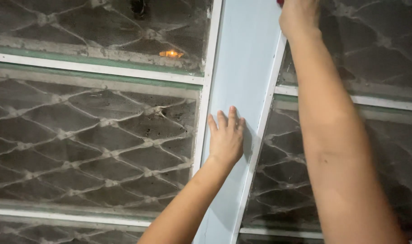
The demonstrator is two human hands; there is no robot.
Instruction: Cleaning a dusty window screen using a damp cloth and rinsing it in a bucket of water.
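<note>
Two hands work on one pale blue post (242, 68), its long axis running upward between dusty mesh screens (93, 135). Left hand (226, 138) lies flat on it, fingers together. Right hand (298, 16), higher, grips something red, mostly cut off; grip unclear.

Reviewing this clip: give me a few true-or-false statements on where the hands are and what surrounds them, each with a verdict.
1. The left hand lies flat, fingers open, on the pale blue post. True.
2. The right hand rests low, below the left hand. False: it reaches up to the top edge of the picture.
3. Dusty diamond-pattern mesh fills the frames on both sides of the post. True.
4. The left hand grips a brush. False: it holds nothing.
5. A small orange light shows behind the upper left mesh. True.
</note>
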